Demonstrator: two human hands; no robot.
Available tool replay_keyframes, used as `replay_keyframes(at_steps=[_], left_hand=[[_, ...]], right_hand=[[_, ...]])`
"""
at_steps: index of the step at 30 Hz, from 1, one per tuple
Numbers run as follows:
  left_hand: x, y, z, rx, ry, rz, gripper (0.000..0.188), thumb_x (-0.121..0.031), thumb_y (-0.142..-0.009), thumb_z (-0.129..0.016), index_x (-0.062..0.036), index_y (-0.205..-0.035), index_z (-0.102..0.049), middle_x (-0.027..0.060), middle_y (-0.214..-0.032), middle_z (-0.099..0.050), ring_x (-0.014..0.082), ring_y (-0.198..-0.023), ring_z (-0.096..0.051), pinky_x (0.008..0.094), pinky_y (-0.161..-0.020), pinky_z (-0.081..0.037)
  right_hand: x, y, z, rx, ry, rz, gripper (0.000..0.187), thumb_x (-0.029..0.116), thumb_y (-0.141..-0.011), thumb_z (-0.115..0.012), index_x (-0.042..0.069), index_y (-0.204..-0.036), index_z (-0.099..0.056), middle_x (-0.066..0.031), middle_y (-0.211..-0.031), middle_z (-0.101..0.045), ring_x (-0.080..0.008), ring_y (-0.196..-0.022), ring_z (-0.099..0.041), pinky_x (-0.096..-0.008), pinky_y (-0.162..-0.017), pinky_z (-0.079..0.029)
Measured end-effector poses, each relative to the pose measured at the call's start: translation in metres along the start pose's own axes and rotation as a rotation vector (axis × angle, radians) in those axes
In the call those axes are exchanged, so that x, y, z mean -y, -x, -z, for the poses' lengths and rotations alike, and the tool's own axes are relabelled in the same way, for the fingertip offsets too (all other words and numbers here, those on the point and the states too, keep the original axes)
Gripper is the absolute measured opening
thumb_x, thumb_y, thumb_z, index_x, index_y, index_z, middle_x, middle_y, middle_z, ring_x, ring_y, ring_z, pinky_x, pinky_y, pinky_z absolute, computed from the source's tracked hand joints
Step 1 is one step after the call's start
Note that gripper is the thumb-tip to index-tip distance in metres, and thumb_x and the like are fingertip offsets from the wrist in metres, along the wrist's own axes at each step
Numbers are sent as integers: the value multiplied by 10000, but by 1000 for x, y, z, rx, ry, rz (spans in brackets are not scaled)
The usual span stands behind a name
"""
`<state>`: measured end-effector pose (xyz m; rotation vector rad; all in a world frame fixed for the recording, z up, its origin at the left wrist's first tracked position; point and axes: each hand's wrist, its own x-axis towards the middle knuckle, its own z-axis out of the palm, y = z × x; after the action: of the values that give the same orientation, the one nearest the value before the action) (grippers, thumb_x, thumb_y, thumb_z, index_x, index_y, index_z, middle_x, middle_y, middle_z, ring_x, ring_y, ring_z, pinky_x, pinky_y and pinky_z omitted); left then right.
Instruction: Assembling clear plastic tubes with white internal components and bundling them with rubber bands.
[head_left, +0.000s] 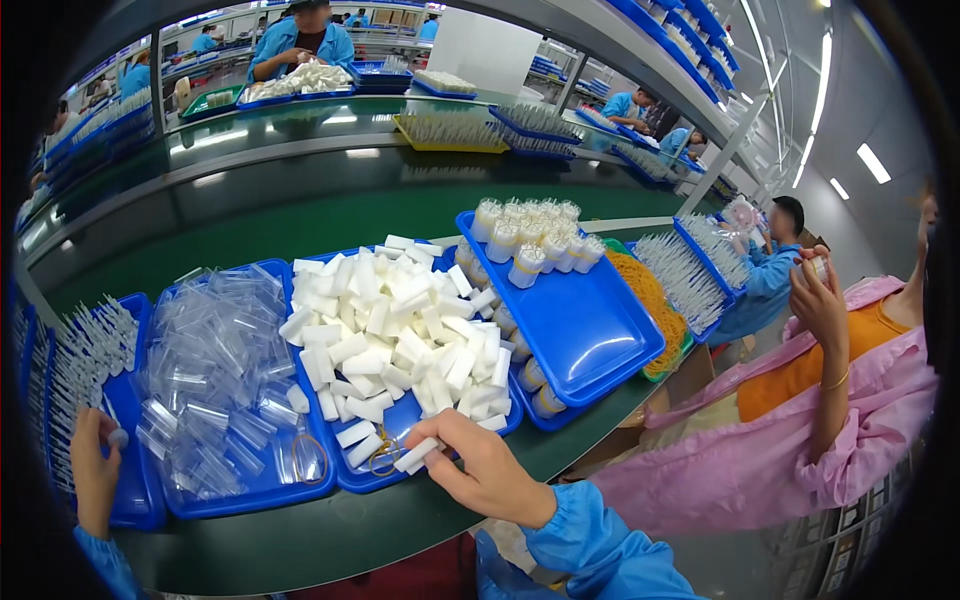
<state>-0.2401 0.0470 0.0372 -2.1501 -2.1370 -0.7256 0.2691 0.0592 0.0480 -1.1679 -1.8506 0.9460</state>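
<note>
A person in blue sleeves works at a green bench (350,535), the right hand (487,470) pinching a white block (413,456) between thumb and fingers above the near edge of a blue tray (375,483). The held block sits at the fingertips, to the left of the palm; a heap of similar white pieces (400,335) fills the tray just beyond the hand. The left hand (95,468), fingers curled, is at the left tray (133,490), beside upright white-tipped rods (85,350); a small pale round piece (119,438) shows at its fingertips, though whether it is gripped cannot be told. Between the hands, clear plastic tubes (215,370) lie piled in another blue tray (240,505). At right stands a person in a pink top (760,440).
</note>
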Motion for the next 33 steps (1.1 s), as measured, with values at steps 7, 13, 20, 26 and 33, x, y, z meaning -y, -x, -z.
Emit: replay_keyframes(at_steps=[7,13,20,26,33], left_hand=[[-18,27,3,-285,24,16,266,125,-808,-670,13,-1026,-565,147,-976,-543,288,-824,-599,355,-741,-493],[-174,42,-2,-87,333,-433,306,6,-752,-770,-125,-1026,-738,54,-900,-669,249,-786,-649,360,-667,-532],[-230,75,-55,168,734,-457,311,-44,-798,-789,-116,-1096,-736,46,-957,-598,200,-757,-621,333,-631,-527],[-233,76,-59,235,778,-449,299,-42,-818,-774,-107,-1105,-727,57,-979,-590,209,-780,-615,337,-647,-523],[-232,81,-65,208,787,-400,292,-36,-826,-768,-115,-1103,-726,55,-978,-587,216,-773,-606,338,-648,-523]], right_hand=[[3,-16,-35,-16,-36,35,375,8,-861,-694,50,-1232,-652,-77,-1030,-656,-161,-911,-652,-299,-823,-541],[3,-8,-40,-53,-438,-177,222,14,-951,-654,-32,-1167,-641,-65,-1031,-666,-116,-922,-655,-257,-820,-532],[11,-17,-48,-183,-628,-275,240,77,-983,-634,-41,-1192,-639,-82,-989,-681,-131,-862,-664,-256,-736,-542],[11,-7,-40,-139,-523,-262,172,35,-966,-669,-36,-1123,-671,-79,-1006,-709,-106,-852,-680,-234,-712,-560],[13,-2,-41,6,-540,-309,186,45,-971,-669,-32,-1140,-680,-75,-999,-712,-99,-846,-679,-227,-735,-556]])
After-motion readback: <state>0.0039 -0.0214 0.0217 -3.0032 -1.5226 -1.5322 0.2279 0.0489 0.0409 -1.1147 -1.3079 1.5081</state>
